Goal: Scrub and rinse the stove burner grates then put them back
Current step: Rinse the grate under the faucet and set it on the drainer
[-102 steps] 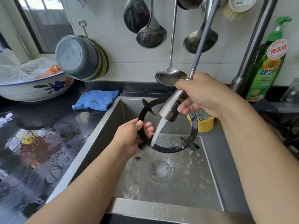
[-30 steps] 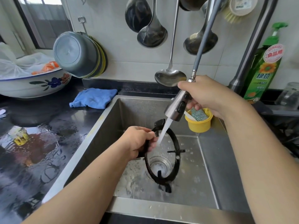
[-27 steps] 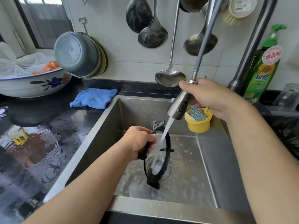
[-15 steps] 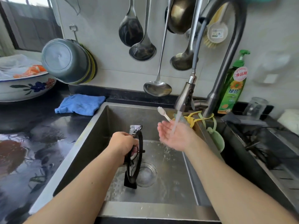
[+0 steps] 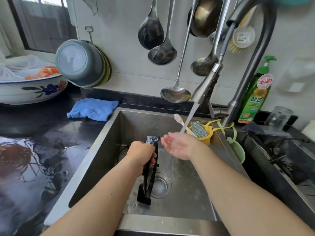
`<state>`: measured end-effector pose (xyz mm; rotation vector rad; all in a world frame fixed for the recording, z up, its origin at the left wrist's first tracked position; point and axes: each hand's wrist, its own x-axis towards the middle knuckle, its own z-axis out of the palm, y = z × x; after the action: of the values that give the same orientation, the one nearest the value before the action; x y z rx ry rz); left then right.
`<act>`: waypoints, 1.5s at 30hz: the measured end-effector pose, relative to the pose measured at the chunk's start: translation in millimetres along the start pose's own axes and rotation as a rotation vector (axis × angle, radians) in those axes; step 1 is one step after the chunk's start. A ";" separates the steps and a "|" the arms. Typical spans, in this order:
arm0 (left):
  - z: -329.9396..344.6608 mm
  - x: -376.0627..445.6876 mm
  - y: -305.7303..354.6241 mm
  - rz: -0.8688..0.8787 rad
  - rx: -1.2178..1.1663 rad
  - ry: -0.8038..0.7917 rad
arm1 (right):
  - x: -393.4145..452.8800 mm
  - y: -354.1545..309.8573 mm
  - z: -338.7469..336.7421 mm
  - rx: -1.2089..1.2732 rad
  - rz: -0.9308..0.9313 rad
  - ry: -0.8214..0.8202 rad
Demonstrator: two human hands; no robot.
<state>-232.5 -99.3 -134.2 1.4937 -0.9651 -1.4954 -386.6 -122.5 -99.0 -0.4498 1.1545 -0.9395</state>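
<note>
One grate (image 5: 150, 174) gripped upright in left hand (image 5: 141, 155) over sink (image 5: 95, 150); right hand (image 5: 177, 145) open under water, replacement pending.

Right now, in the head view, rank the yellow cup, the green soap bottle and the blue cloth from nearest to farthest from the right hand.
From the right hand, open under the water:
1. Yellow cup, just behind it at the sink's right wall.
2. Green soap bottle, farther back right, by the faucet base.
3. Blue cloth, far left on the counter.
</note>
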 end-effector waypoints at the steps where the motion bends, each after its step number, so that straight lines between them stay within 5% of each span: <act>1: 0.0 0.6 0.0 0.000 -0.006 -0.003 | 0.8 -0.5 7.0 -0.009 -0.009 -0.005; 10: -5.1 3.6 -1.7 -0.021 -0.057 -0.027 | -46.8 -25.6 11.1 0.384 -0.082 -0.056; 17: -7.8 -2.8 0.8 0.017 -0.159 -0.105 | -137.7 -70.3 10.0 -0.191 -0.145 0.063; 25: -7.6 -12.3 3.4 -0.005 -0.133 -0.176 | -221.1 -192.3 75.4 -0.545 -0.616 0.150; 31: -11.9 -14.9 5.1 -0.026 -0.119 -0.172 | -196.7 -175.3 84.3 -0.820 -0.458 0.267; 34: -12.6 -14.6 5.2 -0.021 -0.127 -0.165 | -187.4 -160.4 69.7 -0.878 -0.401 0.300; 38: -7.2 -8.5 1.6 -0.007 -0.135 -0.172 | -182.2 -163.2 50.7 -0.855 -0.549 0.513; 45: -3.4 -6.8 -1.6 0.029 -0.157 -0.115 | -160.9 -172.1 55.3 -0.510 -0.814 0.301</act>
<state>-229.2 -92.4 -133.0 1.2894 -0.9097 -1.6116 -419.4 -95.8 139.3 -1.2892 1.5233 -1.4382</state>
